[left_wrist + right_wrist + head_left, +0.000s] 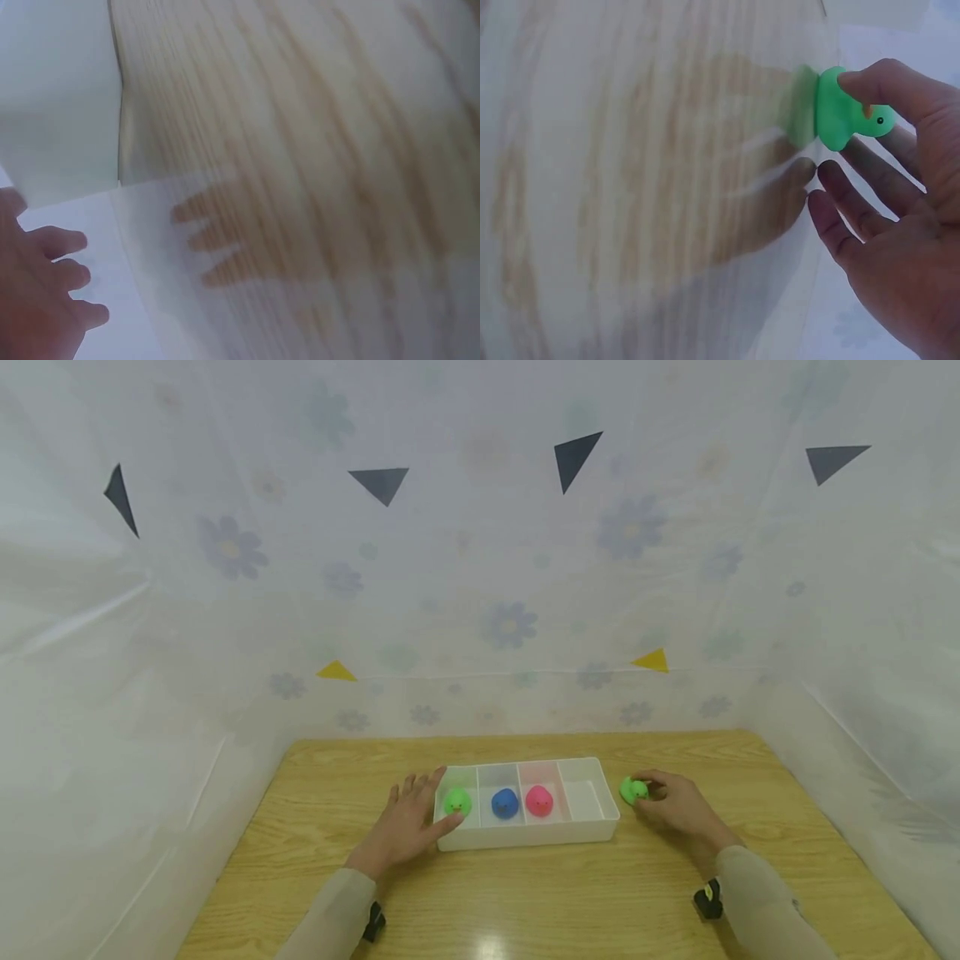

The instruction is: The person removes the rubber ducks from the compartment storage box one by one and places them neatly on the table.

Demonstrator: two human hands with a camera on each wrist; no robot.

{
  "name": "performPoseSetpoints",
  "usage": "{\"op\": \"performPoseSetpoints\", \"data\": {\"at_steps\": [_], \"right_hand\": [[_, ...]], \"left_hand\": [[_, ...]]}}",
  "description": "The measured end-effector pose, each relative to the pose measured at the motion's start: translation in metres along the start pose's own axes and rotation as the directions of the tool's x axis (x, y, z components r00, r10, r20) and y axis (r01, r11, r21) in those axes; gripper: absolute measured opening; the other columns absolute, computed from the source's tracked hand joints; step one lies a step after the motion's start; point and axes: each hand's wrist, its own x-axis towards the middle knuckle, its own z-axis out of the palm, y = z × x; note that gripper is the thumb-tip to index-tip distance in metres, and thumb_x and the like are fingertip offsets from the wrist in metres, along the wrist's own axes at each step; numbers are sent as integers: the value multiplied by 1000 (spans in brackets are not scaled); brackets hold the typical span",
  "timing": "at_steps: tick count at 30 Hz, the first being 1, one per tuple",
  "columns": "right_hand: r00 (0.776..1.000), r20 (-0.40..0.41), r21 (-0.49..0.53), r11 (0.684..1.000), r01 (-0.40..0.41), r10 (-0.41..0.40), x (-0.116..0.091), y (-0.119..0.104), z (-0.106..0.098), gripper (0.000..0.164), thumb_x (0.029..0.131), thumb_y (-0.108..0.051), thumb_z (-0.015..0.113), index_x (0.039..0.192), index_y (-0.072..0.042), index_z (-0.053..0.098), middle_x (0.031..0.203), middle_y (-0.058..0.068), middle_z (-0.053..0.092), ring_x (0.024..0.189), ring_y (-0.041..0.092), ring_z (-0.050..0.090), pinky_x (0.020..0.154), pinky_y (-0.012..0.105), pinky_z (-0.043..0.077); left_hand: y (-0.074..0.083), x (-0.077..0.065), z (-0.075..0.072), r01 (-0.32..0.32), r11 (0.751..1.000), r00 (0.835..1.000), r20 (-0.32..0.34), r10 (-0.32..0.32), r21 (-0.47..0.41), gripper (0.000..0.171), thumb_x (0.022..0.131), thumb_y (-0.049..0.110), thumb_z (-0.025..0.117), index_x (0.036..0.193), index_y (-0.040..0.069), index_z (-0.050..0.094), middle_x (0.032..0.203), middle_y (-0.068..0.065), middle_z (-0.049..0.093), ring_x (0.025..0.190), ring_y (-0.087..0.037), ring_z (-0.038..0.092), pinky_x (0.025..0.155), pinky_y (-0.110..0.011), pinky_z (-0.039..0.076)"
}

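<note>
My right hand (681,808) pinches a green toy duck (634,791) between thumb and fingers, just right of a white divided tray (528,836). In the right wrist view, the thumb presses on the duck's (835,112) body, whose base is right at the tabletop. Fingers spread, my left hand (407,828) rests at the tray's left end, with the thumb over the front rim and the index finger by the far corner. A second green duck (457,803), a blue duck (505,804) and a pink duck (539,802) sit in the tray, each in its own compartment.
The rightmost compartment (587,799) of the tray holds no duck. Wooden tabletop (480,893) surrounds the tray. White flowered sheeting (465,568) with dark and yellow triangles stands behind the table and along both sides.
</note>
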Motion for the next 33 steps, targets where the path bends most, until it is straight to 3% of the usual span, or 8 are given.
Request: {"op": "performPoseSetpoints", "data": {"at_steps": [4,10,16,23,33], "right_hand": [[1000,-24,-36,999,9,-10,0,-5,-1,54,95,-22,78,143,-3,62,129,26,69,116,44,67,89,51,58],[997,-55,-75,996,46,-50,0,-24,-5,56,99,-29,76,147,-5,60,147,26,59,128,48,58,96,66,53],[986,-86,-119,984,132,-142,5,-46,-6,51,99,-24,75,145,-7,61,145,22,61,126,44,59,98,64,52],[962,-107,-165,958,233,-252,16,-72,3,48,96,-23,79,140,-7,66,138,19,68,118,42,66,91,59,57],[960,-62,-120,957,264,-273,25,-103,22,44,96,-27,79,136,-11,70,137,13,69,114,35,67,89,47,57]], "left_hand": [[1,0,-2,-9,999,1000,-7,10,49,91,102,67,52,171,19,16,171,-27,27,159,-55,16,126,-76,10],[3,0,-2,-13,996,1000,-22,15,92,92,101,70,51,171,19,18,172,-26,25,160,-53,15,127,-74,10],[4,-1,-5,-8,992,1000,-26,11,127,92,101,71,50,171,19,19,172,-27,25,161,-51,15,128,-73,11],[4,-2,-9,7,994,1000,-2,-6,111,93,101,71,50,171,19,17,173,-26,22,162,-50,12,128,-72,7],[4,-3,-11,22,996,1000,19,-24,91,97,99,72,52,171,17,17,173,-27,22,162,-50,12,128,-72,6]]}}
